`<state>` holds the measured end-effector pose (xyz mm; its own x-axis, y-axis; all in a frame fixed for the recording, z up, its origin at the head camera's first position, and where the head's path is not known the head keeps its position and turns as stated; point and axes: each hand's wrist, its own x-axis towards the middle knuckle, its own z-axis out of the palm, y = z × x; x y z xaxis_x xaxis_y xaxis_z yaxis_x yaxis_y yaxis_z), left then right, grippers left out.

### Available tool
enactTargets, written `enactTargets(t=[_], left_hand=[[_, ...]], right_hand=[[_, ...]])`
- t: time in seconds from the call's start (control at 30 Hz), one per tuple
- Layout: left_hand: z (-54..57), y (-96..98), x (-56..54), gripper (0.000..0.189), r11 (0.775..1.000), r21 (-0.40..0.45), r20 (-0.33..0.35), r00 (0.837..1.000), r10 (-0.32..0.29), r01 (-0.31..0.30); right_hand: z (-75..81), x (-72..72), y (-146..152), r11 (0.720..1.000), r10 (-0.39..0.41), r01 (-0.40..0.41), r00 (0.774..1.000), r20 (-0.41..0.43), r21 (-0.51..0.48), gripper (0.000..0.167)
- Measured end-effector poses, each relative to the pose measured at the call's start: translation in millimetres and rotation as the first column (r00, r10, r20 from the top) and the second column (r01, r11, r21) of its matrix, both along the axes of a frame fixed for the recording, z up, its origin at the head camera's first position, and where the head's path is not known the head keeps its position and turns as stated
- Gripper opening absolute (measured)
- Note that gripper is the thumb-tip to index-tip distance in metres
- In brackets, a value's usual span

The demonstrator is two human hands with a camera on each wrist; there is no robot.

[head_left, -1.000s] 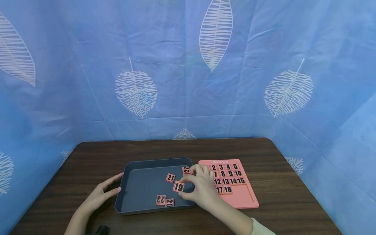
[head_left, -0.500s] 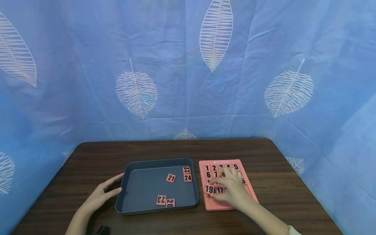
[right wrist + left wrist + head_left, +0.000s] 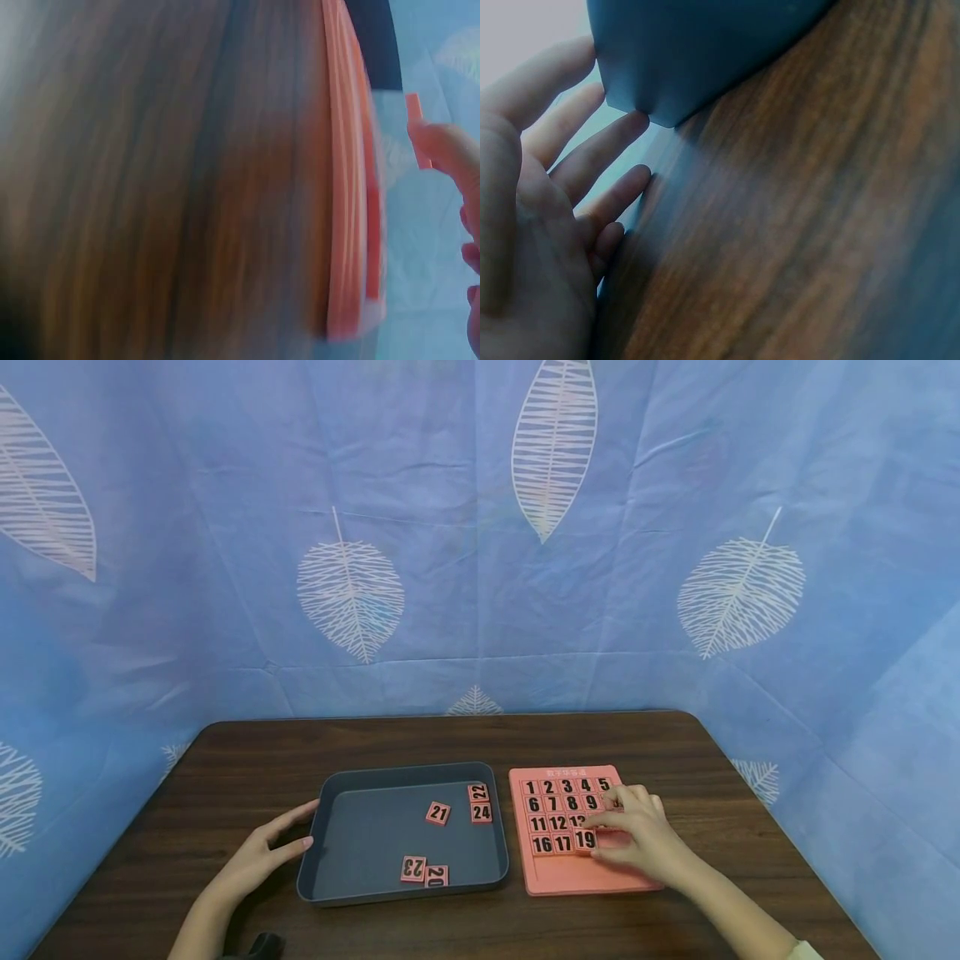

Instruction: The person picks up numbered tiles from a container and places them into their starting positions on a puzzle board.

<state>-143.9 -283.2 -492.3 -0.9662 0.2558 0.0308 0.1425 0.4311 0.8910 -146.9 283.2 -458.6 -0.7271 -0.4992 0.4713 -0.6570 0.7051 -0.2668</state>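
My right hand [image 3: 647, 837] pinches a pink number tile marked 19 [image 3: 585, 839] over the pink number board [image 3: 555, 875], just right of the 17 tile. In the right wrist view the tile [image 3: 417, 135] sits at the fingertips, above the board's edge [image 3: 346, 187]. The 18 tile is hidden from view by the held tile or hand. My left hand [image 3: 255, 857] rests its extended fingers against the left side of the dark tray [image 3: 307, 852]; the left wrist view shows those fingertips [image 3: 639, 118] touching the tray's outer wall [image 3: 705, 45].
Inside the tray lie tiles 21 [image 3: 438, 813], 22 [image 3: 477, 792], 24 [image 3: 481, 812], 23 [image 3: 412, 868] and 20 [image 3: 436, 876]. Tray and board stand side by side on a brown wooden table [image 3: 600, 739]. A blue leaf-patterned curtain [image 3: 435, 610] hangs behind.
My right hand has carried the 19 tile from above the tray rightward to the board's fourth row. My left hand has stayed at the tray's side.
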Motion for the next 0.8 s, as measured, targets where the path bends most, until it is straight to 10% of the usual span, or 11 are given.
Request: enactTargets(t=[0.8], left_hand=[[-0.7, 0.3, 0.4, 0.055, 1.0, -0.006, -0.029, 1.0, -0.006, 0.006]], right_hand=[[-9.1, -7.4, 35, 0.996, -0.005, -0.004, 0.996, 0.09, 0.094, 0.028]])
